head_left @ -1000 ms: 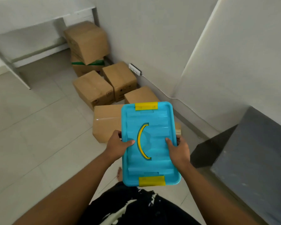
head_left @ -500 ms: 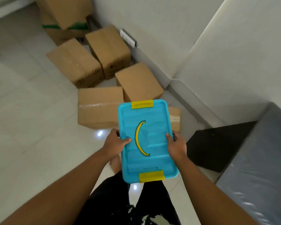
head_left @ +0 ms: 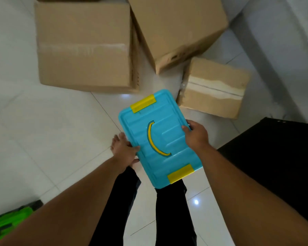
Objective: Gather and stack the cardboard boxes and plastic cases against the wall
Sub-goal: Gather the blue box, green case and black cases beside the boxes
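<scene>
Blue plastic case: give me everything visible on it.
The blue plastic case is a rectangular turquoise box that looks like moulded plastic, with a ribbed lid. A curved yellow handle lies flat in a lid recess, and a yellow latch sits at each short end. The lid looks closed. It is held above the tiled floor, skewed from the viewer's line, with the left hand and right hand gripping its long sides.

No text can be read anywhere. The middle box (head_left: 176, 29) bears small dark print on its side, too blurred to make out.
</scene>
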Motion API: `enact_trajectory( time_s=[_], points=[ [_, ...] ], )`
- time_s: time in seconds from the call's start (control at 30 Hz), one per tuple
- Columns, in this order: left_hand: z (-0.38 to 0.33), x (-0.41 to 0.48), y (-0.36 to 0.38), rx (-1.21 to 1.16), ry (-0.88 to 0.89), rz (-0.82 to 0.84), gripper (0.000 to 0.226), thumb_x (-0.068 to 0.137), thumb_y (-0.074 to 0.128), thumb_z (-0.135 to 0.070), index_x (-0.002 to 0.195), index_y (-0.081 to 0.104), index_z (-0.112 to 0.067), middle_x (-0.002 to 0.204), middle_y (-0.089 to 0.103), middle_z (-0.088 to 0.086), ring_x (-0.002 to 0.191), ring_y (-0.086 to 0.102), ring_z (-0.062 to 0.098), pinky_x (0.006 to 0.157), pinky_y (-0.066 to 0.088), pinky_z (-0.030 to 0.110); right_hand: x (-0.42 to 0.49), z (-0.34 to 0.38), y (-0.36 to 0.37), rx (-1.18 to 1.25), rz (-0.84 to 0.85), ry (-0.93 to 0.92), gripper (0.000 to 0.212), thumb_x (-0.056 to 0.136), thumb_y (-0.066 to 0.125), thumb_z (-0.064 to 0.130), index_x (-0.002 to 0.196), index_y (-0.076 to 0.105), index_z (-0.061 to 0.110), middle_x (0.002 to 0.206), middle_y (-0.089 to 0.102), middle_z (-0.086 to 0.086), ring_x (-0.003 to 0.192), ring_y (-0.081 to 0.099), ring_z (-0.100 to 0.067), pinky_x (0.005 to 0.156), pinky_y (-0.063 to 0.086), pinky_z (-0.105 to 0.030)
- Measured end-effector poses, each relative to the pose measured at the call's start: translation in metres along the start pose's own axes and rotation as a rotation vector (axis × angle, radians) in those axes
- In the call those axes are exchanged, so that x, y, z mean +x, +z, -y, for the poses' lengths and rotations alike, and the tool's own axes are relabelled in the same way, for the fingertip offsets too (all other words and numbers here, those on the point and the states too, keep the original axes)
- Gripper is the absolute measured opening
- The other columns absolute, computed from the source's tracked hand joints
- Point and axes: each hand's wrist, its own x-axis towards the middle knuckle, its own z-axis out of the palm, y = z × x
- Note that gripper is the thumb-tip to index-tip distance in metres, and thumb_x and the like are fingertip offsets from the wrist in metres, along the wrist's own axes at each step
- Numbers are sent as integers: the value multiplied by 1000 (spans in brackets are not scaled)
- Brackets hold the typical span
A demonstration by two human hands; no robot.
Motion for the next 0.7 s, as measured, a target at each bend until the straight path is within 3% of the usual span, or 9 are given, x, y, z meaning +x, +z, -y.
enact_trajectory(
  time_s=[0.07, 0.1, 0.17, 0.23, 0.27, 0.37, 0.53, 0.7],
  points=[
    [-35, -15, 25, 87, -12, -91, 90, 48, 92, -59, 127, 47, -57, 149, 50, -8, 135, 55, 16, 100, 57, 46, 48, -21, 13, -58, 15, 8, 29, 101, 63, 30, 128, 72, 22, 116, 75, -3, 106, 68, -27, 80, 39, -26],
    [-54, -25, 39, 39, -28, -85, 76, 59, 94, -55, 123, 53, -54, 138, 56, -9, 127, 58, 10, 99, 56, 40, 70, -30, 17, -83, 16, 9, 28, 101, 64, 31, 126, 73, 22, 116, 76, -4, 107, 68, -28, 80, 40, -26],
    [-73, -18, 68, -154, -94, 44, 31, 96, 76, -20, 123, 60, -24, 126, 66, -1, 112, 67, 14, 94, 58, 37, 108, -48, 23, -119, -1, -11, 28, 99, 65, 33, 124, 75, 24, 115, 77, -5, 108, 69, -28, 79, 40, -26],
    [-83, -1, 88, -210, -145, 109, 11, 106, 57, -6, 114, 62, -11, 130, 69, 11, 112, 69, 25, 92, 60, 44, 133, -62, 27, -133, -16, -61, 28, 98, 67, 34, 123, 77, 26, 113, 78, -3, 107, 70, -26, 78, 40, -25],
    [-86, 8, 95, -213, -156, 115, 13, 106, 56, -5, 113, 61, -14, 132, 68, 10, 112, 69, 26, 88, 60, 43, 141, -66, 29, -131, -28, -92, 28, 97, 68, 33, 122, 77, 26, 112, 78, -2, 107, 69, -24, 79, 40, -24],
    [-86, 25, 101, -200, -140, 132, 33, 104, 56, -7, 134, 54, -20, 133, 67, 3, 115, 69, 25, 78, 60, 36, 149, -73, 33, -43, -95, -152, 29, 96, 69, 34, 122, 77, 26, 112, 77, 4, 105, 69, -17, 85, 46, -25],
    [-85, 30, 101, -203, -146, 176, 34, 105, 60, -12, 137, 51, -20, 131, 68, -1, 112, 71, 20, 85, 61, 42, 150, -75, 30, -76, -169, -224, 35, 100, 63, 33, 135, 69, 30, 125, 74, 4, 116, 66, -20, 101, 51, -32],
    [-99, 32, 99, -192, -122, 205, 35, 104, 58, -7, 138, 53, -16, 129, 70, 0, 110, 73, 19, 86, 62, 41, 172, -61, 10, -215, -4, -270, 58, 104, 56, 23, 157, 40, 43, 155, 52, 8, 136, 53, -26, 111, 42, -34]
  ],
)
